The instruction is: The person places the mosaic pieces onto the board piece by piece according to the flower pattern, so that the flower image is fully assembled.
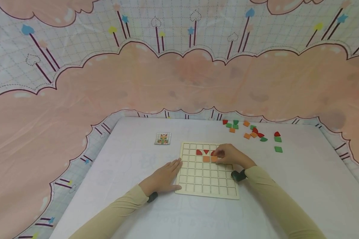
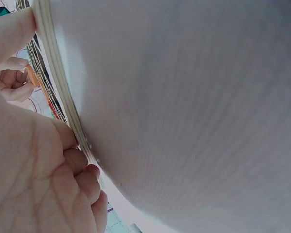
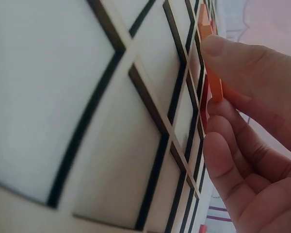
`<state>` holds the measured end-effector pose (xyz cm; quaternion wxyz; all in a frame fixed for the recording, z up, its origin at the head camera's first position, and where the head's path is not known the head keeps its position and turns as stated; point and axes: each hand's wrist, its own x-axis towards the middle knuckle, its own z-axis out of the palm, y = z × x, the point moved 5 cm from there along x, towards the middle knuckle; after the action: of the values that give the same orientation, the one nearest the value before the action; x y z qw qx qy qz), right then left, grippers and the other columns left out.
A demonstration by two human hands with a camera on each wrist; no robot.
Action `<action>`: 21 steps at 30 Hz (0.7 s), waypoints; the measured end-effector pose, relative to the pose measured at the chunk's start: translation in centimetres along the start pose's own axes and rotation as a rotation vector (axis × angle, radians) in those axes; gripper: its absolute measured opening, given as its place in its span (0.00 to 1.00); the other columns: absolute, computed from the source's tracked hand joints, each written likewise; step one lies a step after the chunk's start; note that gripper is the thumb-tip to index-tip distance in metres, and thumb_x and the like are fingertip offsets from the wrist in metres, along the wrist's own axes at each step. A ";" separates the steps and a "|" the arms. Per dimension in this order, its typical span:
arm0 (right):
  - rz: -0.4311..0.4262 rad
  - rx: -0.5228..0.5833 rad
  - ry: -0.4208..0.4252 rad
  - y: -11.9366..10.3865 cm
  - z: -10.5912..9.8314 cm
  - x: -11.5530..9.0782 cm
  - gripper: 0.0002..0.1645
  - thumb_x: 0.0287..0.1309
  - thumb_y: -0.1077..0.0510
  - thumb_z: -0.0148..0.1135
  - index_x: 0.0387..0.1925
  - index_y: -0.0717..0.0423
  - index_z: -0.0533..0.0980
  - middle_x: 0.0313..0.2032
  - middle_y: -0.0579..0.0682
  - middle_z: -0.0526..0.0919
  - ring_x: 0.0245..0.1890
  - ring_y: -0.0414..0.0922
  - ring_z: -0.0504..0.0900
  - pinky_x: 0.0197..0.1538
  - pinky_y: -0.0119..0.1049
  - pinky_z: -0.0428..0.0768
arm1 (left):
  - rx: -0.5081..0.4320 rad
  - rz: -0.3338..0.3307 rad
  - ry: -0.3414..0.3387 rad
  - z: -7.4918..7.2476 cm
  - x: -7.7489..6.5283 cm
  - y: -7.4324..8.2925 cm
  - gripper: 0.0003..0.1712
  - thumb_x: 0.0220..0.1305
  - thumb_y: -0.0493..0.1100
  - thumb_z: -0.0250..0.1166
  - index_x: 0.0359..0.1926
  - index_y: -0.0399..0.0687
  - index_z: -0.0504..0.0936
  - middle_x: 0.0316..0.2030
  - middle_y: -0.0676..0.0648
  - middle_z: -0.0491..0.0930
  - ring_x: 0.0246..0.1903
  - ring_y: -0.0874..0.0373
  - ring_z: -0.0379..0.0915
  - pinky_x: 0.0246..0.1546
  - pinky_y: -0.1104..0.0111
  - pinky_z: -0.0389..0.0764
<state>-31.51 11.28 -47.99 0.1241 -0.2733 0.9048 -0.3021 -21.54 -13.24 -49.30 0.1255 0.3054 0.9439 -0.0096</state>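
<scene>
My right hand (image 1: 232,155) pinches an orange square tile (image 3: 215,80) between thumb and fingers at the upper right part of a wooden grid board (image 1: 202,183). The tile is tilted in the right wrist view. Left of it, another orange square (image 1: 206,159) lies in a cell. Above are a red quarter-round (image 1: 199,152), a red triangle (image 1: 206,151) and another red piece (image 1: 212,153), partly hidden by the fingers. My left hand (image 1: 163,176) rests at the board's left edge, its fingers fairly straight and touching the rim.
A small picture card (image 1: 163,138) with a coloured pattern lies beyond the board, to the left. Several loose tiles, among them a green square (image 1: 278,149) and an orange square (image 1: 247,136), are scattered at the back right of the white table (image 1: 119,159).
</scene>
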 end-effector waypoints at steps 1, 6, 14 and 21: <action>0.007 -0.007 -0.002 -0.1 0.0 0.0 0.11 0.45 0.60 0.72 0.34 0.57 0.82 0.37 0.50 0.83 0.32 0.40 0.73 0.37 0.30 0.76 | 0.001 0.000 0.000 0.0 0.0 0.0 0.52 0.62 0.68 0.52 0.72 0.38 0.48 0.74 0.40 0.45 0.73 0.49 0.43 0.72 0.59 0.54; 0.040 -0.027 -0.016 -0.2 0.1 0.0 0.12 0.45 0.58 0.73 0.35 0.56 0.83 0.35 0.49 0.82 0.32 0.41 0.72 0.37 0.30 0.74 | 0.003 0.004 0.004 -0.1 -0.1 0.0 0.52 0.62 0.68 0.52 0.72 0.37 0.48 0.74 0.40 0.45 0.73 0.49 0.43 0.72 0.59 0.54; 0.070 -0.013 -0.022 0.1 0.2 0.1 0.07 0.47 0.59 0.71 0.32 0.54 0.83 0.32 0.47 0.81 0.32 0.41 0.72 0.36 0.30 0.73 | -0.001 0.005 0.004 0.0 -0.1 0.0 0.52 0.62 0.68 0.52 0.72 0.37 0.48 0.74 0.40 0.45 0.73 0.49 0.43 0.72 0.59 0.54; 0.056 -0.025 -0.011 0.0 0.2 0.1 0.06 0.47 0.61 0.71 0.30 0.56 0.82 0.30 0.47 0.80 0.30 0.41 0.71 0.34 0.30 0.73 | -0.009 0.006 -0.001 0.0 0.0 0.0 0.52 0.62 0.68 0.52 0.72 0.37 0.47 0.74 0.40 0.44 0.73 0.49 0.42 0.72 0.59 0.53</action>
<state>-31.52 11.09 -48.15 0.1340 -0.2510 0.9151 -0.2858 -21.51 -13.26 -49.26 0.1272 0.3075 0.9430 -0.0051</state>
